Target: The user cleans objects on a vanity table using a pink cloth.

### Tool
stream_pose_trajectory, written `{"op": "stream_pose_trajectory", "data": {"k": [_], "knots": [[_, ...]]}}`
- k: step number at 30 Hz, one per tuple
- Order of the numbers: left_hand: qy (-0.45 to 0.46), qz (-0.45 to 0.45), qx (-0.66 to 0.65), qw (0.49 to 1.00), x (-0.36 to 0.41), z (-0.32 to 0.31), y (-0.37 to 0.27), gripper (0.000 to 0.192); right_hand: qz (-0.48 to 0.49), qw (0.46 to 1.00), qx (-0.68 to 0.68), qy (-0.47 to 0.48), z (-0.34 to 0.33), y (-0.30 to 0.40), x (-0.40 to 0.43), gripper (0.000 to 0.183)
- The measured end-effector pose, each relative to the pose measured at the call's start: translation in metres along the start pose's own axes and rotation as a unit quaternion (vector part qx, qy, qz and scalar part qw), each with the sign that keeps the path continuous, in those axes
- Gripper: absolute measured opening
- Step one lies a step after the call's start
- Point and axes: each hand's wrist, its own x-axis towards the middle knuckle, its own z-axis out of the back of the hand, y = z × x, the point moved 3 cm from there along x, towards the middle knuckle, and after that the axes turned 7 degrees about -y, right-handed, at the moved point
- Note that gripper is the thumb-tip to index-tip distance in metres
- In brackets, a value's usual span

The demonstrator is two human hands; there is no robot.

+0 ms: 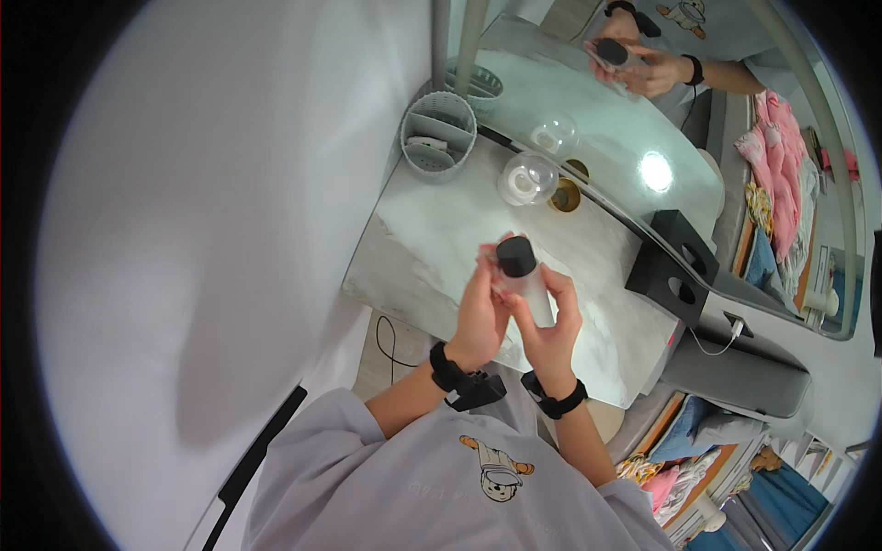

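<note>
A frosted, translucent bottle [537, 296] with a black cap [516, 256] is held tilted above the marble-patterned tabletop. My left hand [480, 306] wraps its left side near the cap, and some of those fingers are hidden behind the bottle. From the right, my right hand [555, 320] grips the body between thumb and fingers. Both wrists wear black straps. Beyond the hands, a clear round container [528, 179] stands beside a small gold-coloured cup [566, 195]. The mirror [599, 103] reflects both hands around the bottle.
A divided, pale grey-green basket [439, 134] stands in the corner by the white wall [172, 206]. Along the mirror's base sits a black box with a round opening [668, 282]. A white charging plug [736, 328] with its cable is at the right. The marble-patterned table [420, 255] has a wall-side edge.
</note>
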Motion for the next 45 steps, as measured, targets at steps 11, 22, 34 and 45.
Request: {"op": "stream_pose_trajectory", "data": {"k": [11, 22, 34, 45], "knots": [[0.132, 0.040, 0.126, 0.982, -0.002, -0.020, -0.041, 0.057, -0.033, 0.986, 0.082, 0.144, 0.018, 0.005, -0.047, 0.057], [0.263, -0.228, 0.521, 0.779, -0.030, -0.028, -0.045, 0.037, -0.219, 0.945, 0.174, 0.171, 0.028, 0.006, -0.061, 0.057], [0.163, -0.110, 0.396, 0.897, -0.021, -0.007, -0.024, 0.042, -0.216, 0.964, 0.095, 0.127, 0.037, -0.015, -0.057, 0.062], [0.114, 0.126, -0.019, 0.985, -0.034, -0.003, -0.012, 0.059, -0.380, 0.813, 0.411, 0.160, 0.035, 0.005, -0.057, 0.049]]}}
